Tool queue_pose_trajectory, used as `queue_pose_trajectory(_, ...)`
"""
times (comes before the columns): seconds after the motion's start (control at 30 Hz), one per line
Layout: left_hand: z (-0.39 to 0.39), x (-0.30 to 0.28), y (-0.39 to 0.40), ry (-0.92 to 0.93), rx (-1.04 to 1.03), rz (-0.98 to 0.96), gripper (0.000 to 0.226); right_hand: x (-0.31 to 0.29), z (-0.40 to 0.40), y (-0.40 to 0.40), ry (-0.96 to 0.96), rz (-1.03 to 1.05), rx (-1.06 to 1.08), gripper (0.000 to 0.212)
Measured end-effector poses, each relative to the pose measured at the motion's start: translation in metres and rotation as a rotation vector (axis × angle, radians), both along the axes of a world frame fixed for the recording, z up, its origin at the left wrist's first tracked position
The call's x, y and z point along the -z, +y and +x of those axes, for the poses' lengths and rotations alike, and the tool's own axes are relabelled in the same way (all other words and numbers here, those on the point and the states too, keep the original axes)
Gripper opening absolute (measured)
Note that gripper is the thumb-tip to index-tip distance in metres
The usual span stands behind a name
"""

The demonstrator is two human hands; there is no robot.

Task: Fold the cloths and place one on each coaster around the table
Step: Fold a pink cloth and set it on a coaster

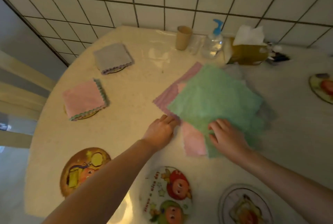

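Note:
A pile of unfolded cloths lies mid-table, a green cloth (214, 97) on top, with a purple cloth (173, 90) and a pink cloth (193, 141) showing beneath. My right hand (226, 134) grips the green cloth's near corner. My left hand (160, 131) rests on the table, fingertips touching the purple cloth's corner. A folded grey cloth (113, 58) and a folded pink cloth (84, 97) each sit on a coaster at the left. Bare round coasters lie near me: a brown coaster (79, 169), a white cartoon coaster (167, 195) and a grey-rimmed coaster (245, 205).
Along the tiled wall stand a tan cup (183, 38), a pump bottle (213, 43) and a tissue box (248, 50). Another coaster (322, 86) lies at the right edge. The round table's rim (36, 133) curves along the left.

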State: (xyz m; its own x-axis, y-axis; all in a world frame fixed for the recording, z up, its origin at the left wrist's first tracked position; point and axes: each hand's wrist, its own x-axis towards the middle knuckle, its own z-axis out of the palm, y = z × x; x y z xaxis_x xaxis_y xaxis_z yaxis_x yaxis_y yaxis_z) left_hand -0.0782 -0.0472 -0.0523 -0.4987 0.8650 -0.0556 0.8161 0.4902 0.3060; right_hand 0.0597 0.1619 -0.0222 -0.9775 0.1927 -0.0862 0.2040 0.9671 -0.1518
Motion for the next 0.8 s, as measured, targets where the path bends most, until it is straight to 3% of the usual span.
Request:
queue_pose_trajectory(0.2, 0.051, 0.007, 0.068, -0.018, 0.168, 0.033, 0.049, 0.009, 0.051, 0.049, -0.163, 0.065, -0.146, 0.043)
queue_pose_trajectory(0.3, 0.056, 0.010, 0.083, -0.023, 0.150, -0.030, 0.055, 0.011, 0.052, 0.054, -0.122, 0.077, -0.183, 0.025)
queue_pose_trajectory(0.37, 0.054, 0.008, 0.087, -0.049, 0.123, -0.042, 0.053, 0.009, 0.047, 0.059, -0.106, 0.019, -0.192, 0.009)
queue_pose_trajectory(0.53, 0.049, -0.002, 0.096, -0.122, 0.110, -0.107, 0.048, -0.009, 0.031, 0.075, -0.253, -0.233, -0.135, 0.023)
queue_pose_trajectory(0.7, 0.038, -0.009, 0.109, -0.214, 0.038, -0.148, 0.049, -0.033, 0.011, 0.094, -0.071, -0.488, -0.018, 0.016)
queue_pose_trajectory(0.8, 0.030, -0.013, 0.118, -0.186, -0.148, -0.051, 0.034, -0.042, 0.004, 0.101, 0.023, -0.548, -0.030, 0.014)
